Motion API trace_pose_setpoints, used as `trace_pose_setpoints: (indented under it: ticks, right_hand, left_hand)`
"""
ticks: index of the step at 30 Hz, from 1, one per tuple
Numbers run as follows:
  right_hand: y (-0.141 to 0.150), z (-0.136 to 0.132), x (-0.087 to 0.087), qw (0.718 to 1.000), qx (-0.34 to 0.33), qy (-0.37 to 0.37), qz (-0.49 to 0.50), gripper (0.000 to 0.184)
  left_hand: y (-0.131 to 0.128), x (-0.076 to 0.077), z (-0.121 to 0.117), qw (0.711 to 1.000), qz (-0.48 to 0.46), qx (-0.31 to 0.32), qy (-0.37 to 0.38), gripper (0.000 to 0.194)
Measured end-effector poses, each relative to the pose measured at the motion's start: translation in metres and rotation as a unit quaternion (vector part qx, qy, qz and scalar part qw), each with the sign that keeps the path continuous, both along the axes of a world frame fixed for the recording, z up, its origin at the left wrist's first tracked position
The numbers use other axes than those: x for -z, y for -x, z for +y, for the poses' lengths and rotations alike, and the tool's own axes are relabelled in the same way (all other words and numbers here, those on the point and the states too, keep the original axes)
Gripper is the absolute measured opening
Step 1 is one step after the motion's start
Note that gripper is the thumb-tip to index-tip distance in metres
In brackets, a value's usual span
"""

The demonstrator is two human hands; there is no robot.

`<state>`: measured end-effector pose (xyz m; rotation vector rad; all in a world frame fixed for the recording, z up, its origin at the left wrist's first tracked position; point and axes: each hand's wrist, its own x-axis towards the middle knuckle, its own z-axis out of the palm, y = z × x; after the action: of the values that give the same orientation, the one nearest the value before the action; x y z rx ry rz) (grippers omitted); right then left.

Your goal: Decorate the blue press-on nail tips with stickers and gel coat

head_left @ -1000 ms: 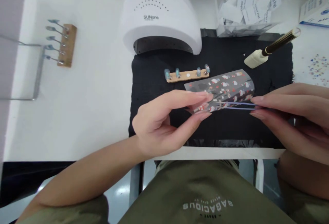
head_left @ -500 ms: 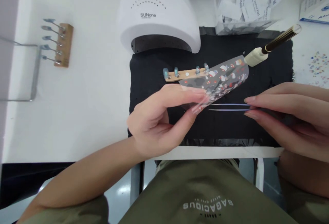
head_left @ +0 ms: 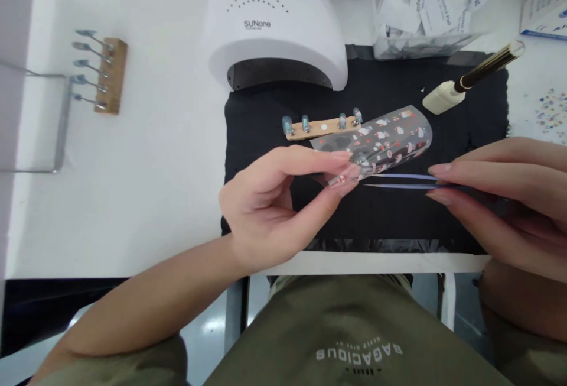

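My left hand [head_left: 274,203] pinches the near corner of a clear sticker sheet [head_left: 390,138] printed with small red and white figures, holding it over a black mat [head_left: 398,220]. My right hand [head_left: 500,197] grips thin tweezers [head_left: 398,181], their tips pointing left and reaching the sheet's lower edge close to my left fingertips. Just behind the sheet lies a small wooden strip [head_left: 321,127] carrying several pale blue nail tips.
A white nail lamp [head_left: 270,25] stands at the mat's far edge. A clear box of alcohol pads [head_left: 429,10] sits at the back right, a gold-handled brush [head_left: 473,75] lies beside it. A wooden block with several nail tips on pins [head_left: 106,73] rests far left.
The sheet swung up and away from the tweezers, then came back down. The tweezer tips now meet its lower edge again.
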<state>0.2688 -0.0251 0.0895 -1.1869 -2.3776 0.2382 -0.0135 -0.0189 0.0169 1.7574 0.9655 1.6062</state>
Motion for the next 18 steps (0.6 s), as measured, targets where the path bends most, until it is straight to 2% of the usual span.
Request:
trace_pose_setpoints:
  ticks: [5,6,8,13,15,17,18]
  right_hand:
    - [-0.01,0.005,-0.005,1.0,-0.023,-0.002,-0.013,0.019]
    - [-0.013,0.007,-0.007,0.998,-0.061,0.017,-0.03,0.027]
    - [-0.019,0.011,-0.01,0.995,-0.082,0.033,-0.038,0.032]
    - [-0.019,0.014,-0.01,0.994,-0.091,0.042,-0.044,0.032]
    - [-0.012,0.011,-0.007,0.996,-0.079,0.04,-0.033,0.026]
    - [-0.006,0.007,-0.003,1.0,-0.015,0.005,0.01,0.012]
    - [-0.003,0.005,-0.001,1.0,-0.004,0.004,0.017,0.012]
  left_hand:
    - [0.001,0.001,0.0,1.0,-0.004,0.001,-0.008,0.026]
    - [0.001,0.001,0.0,1.0,-0.005,0.005,-0.011,0.027]
    - [0.001,0.001,0.0,1.0,-0.008,0.014,-0.016,0.031]
    - [0.001,0.001,0.002,1.0,-0.005,0.019,-0.022,0.034]
    - [0.001,0.001,0.003,0.999,-0.004,0.021,-0.032,0.034]
    - [0.001,0.0,0.003,0.999,-0.001,0.024,-0.038,0.034]
    - [0.001,0.0,0.004,0.999,0.002,0.027,-0.036,0.035]
